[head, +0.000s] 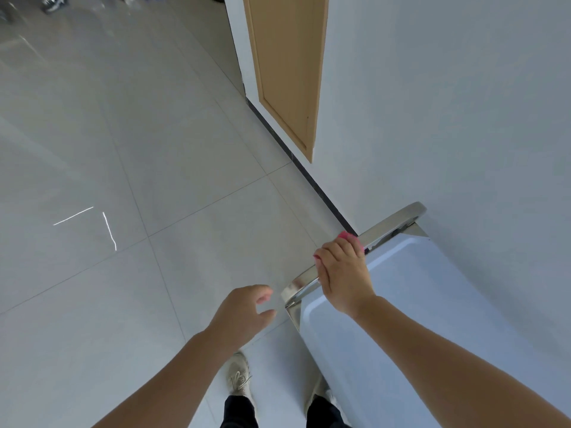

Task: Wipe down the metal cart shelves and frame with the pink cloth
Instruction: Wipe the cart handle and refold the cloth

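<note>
Hands split the work: right hand (341, 274) grips the pink cloth (349, 237) around the cart's handle rail (389, 225); left hand (244, 313) hovers loosely spread, holding nothing. Frame wiping looks underway, and whether the top shelf (432, 304) is done cannot be told.

Soft, even light; thin glare streaks on the floor (129, 168), well left of where the right hand (343, 274) grips; edges bend.

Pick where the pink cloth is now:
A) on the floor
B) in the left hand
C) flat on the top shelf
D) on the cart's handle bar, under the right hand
D: the right hand grips the pink cloth against the cart's metal handle bar, while the left hand holds nothing and is off the cart.
</note>
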